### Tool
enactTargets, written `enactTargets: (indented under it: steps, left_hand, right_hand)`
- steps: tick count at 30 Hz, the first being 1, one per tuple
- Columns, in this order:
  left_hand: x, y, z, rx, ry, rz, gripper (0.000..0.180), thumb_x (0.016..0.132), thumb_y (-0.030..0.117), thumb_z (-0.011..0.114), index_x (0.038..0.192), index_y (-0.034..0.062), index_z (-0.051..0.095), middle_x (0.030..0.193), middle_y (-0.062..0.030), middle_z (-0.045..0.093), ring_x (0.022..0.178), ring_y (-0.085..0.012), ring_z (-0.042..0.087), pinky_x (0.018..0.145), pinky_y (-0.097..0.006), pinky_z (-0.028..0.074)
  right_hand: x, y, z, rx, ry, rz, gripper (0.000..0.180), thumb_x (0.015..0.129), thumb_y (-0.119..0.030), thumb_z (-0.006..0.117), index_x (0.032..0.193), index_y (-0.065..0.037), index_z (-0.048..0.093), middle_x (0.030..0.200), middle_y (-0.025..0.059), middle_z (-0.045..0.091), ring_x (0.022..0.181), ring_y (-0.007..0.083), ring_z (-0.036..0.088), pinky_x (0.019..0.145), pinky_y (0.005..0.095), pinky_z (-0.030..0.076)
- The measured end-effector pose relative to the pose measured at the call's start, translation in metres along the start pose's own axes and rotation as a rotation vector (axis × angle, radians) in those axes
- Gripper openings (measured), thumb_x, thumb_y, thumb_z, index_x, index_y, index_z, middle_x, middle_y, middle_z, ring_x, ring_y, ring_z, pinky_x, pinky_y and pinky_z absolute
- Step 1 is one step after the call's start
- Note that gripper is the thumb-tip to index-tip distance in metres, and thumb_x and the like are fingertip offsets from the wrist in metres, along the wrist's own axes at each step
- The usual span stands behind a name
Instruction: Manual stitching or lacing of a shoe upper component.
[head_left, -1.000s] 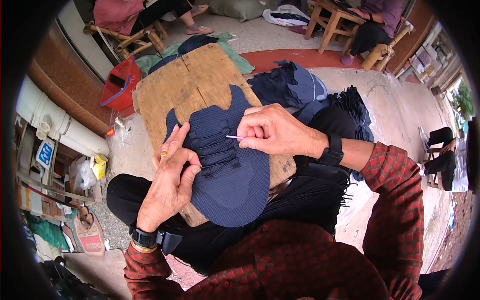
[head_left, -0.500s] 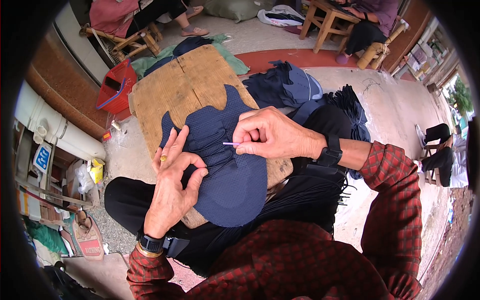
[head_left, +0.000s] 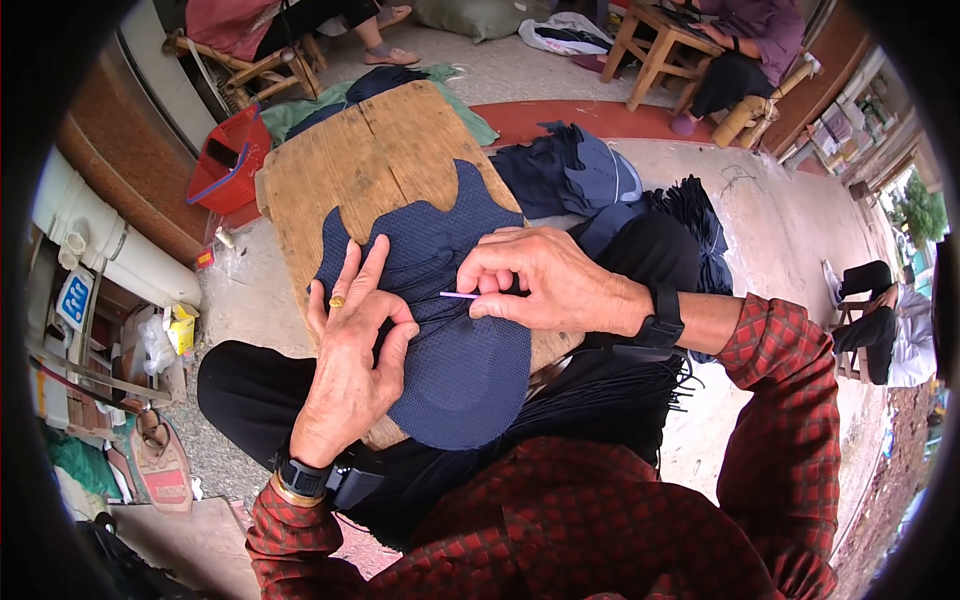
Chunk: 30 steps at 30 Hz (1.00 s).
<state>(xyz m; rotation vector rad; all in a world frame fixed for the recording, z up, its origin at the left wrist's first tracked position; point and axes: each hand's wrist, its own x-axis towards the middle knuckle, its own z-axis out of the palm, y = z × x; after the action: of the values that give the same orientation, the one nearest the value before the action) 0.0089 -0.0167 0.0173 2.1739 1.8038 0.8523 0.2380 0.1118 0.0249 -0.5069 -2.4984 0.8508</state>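
A navy textured fabric piece (head_left: pixel 465 385) with a rounded near end and curved, pointed far corners lies over a wooden board (head_left: pixel 340 160). Gathered folds and dark strands run across its middle. My left hand (head_left: pixel 350 350) rests on the piece's left side, two fingers stretched over it while thumb and forefinger pinch at the folds. In my right hand (head_left: pixel 550 280), thumb and curled fingers grip a thin purple stick (head_left: pixel 458 295), which points left just above the folds. Its tip is too small to make out.
Stacked navy pieces (head_left: pixel 570 175) lie beyond the board's right side, with dark strands (head_left: pixel 700 215) beside them. A red basket (head_left: pixel 235 160) stands at the board's far left. White pipes (head_left: pixel 120 245) run along the left. Other people sit at the far side and right.
My right hand and the purple stick have shifted slightly left and down. My left hand stays at the folds. The whole view has tilted a little.
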Motion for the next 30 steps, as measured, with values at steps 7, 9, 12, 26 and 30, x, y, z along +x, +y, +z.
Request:
enactTargets:
  steps: [7, 9, 12, 26, 30]
  left_hand:
    - [-0.001, -0.003, -0.007, -0.081, -0.042, -0.008, 0.006, 0.093, 0.005, 0.067, 0.095, 0.0078, 0.062, 0.163, -0.0168, 0.04, 0.157, -0.0353, 0.025, 0.124, -0.058, 0.004]
    - [-0.003, -0.005, -0.006, -0.089, -0.023, -0.004, 0.006, 0.093, 0.004, 0.066, 0.095, 0.0085, 0.062, 0.161, -0.0157, 0.044, 0.157, -0.0338, 0.028, 0.125, -0.057, 0.004]
    - [-0.003, -0.008, -0.004, -0.126, 0.013, -0.005, 0.006, 0.094, 0.005, 0.066, 0.094, 0.0088, 0.062, 0.156, -0.0149, 0.051, 0.154, -0.0325, 0.034, 0.125, -0.057, 0.006]
    - [-0.002, -0.005, 0.001, -0.066, 0.044, 0.044, 0.009, 0.094, 0.009, 0.07, 0.098, 0.0073, 0.062, 0.152, -0.0142, 0.056, 0.151, -0.031, 0.04, 0.125, -0.055, 0.013]
    - [-0.013, -0.006, -0.004, -0.056, -0.021, 0.015, 0.067, 0.089, 0.043, 0.077, 0.139, 0.0062, 0.052, 0.166, -0.0181, 0.033, 0.155, -0.0347, 0.03, 0.125, -0.058, 0.01]
  right_hand:
    - [0.001, 0.003, -0.002, 0.001, -0.028, 0.016, 0.018, 0.082, -0.014, 0.083, 0.094, -0.007, 0.07, 0.074, 0.0011, 0.059, 0.066, 0.0149, 0.059, 0.059, 0.0311, 0.047]
    - [0.0, 0.005, 0.0, 0.02, -0.01, -0.02, 0.019, 0.082, -0.015, 0.083, 0.093, -0.007, 0.07, 0.074, 0.0017, 0.059, 0.067, 0.0152, 0.06, 0.059, 0.0318, 0.047]
    - [-0.001, 0.008, 0.0, 0.053, 0.001, -0.035, 0.019, 0.082, -0.016, 0.083, 0.093, -0.007, 0.07, 0.074, 0.0018, 0.06, 0.067, 0.0154, 0.06, 0.059, 0.0321, 0.047]
    - [-0.005, 0.005, -0.01, 0.074, -0.025, 0.03, 0.016, 0.081, -0.015, 0.081, 0.091, -0.006, 0.072, 0.073, 0.0032, 0.062, 0.066, 0.0148, 0.061, 0.06, 0.033, 0.048]
    - [-0.006, 0.008, -0.007, 0.114, -0.021, -0.018, 0.015, 0.084, -0.011, 0.082, 0.094, -0.005, 0.072, 0.073, 0.0003, 0.057, 0.063, 0.0093, 0.054, 0.055, 0.0271, 0.043]
